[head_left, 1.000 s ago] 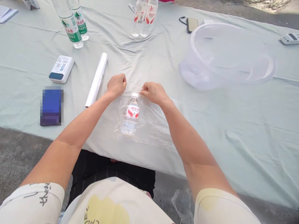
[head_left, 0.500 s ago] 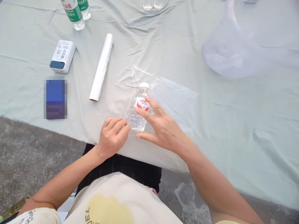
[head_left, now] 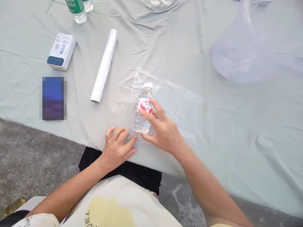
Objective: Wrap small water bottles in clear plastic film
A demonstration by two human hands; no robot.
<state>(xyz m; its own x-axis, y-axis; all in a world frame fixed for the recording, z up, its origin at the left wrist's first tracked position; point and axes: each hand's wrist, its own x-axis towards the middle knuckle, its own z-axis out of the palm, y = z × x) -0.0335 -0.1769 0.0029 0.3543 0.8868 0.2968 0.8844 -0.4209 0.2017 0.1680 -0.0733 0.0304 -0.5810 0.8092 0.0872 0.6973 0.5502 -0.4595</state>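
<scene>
A small clear water bottle (head_left: 142,122) with a white cap and a red-and-white label lies on a sheet of clear plastic film (head_left: 180,101). My right hand (head_left: 163,127) rests over the bottle's right side. Two of its fingers lie across the label and the thumb is at the base. My left hand (head_left: 118,146) is just below and left of the bottle, at the near edge of the film. Its fingers are apart and bent, with nothing visible in them; whether the fingertips touch the film I cannot tell.
A white roll of film (head_left: 104,66) lies left of the bottle. Further left are a white power bank (head_left: 62,50) and a blurred blue box (head_left: 54,94). Green-labelled bottles (head_left: 79,14) stand at the back left. A translucent plastic bag (head_left: 236,60) sits at the back right.
My left hand has uncurled from a closed shape and its fingers have spread. My right hand has settled closer onto the bottle, its thumb now at the base. The view has shifted slightly.
</scene>
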